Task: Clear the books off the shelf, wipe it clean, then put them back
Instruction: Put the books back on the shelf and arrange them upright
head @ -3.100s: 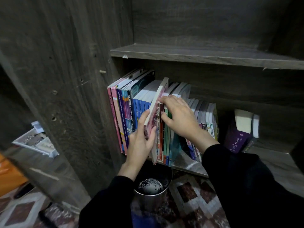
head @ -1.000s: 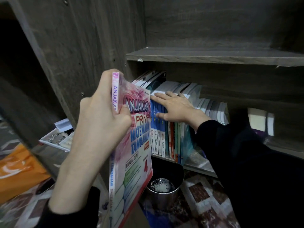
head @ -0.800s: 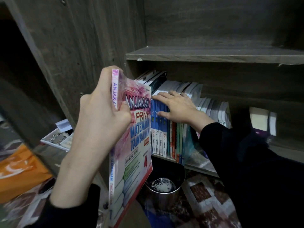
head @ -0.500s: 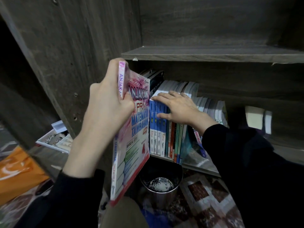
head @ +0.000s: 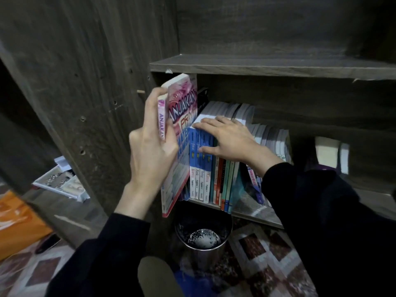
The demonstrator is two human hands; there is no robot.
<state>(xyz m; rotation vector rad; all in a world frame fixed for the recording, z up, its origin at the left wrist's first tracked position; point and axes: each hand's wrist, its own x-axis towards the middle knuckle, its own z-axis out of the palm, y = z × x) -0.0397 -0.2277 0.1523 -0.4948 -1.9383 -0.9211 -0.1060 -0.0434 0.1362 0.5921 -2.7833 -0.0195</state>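
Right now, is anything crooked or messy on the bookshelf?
Yes. The pink ANJAKAN book is tilted, its bottom corner hanging below the shelf edge, gripped by the left hand. The right hand rests on the blue books, while the thinner books beside them lean. The upper shelf edging looks chipped.

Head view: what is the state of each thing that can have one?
Pink ANJAKAN book: tilted, off the shelf, gripped by the left hand.
Blue Fokus books: upright on the shelf, under the right hand.
Right hand: flat, fingers straight.
Metal bin: upright, lidless, below the shelf.
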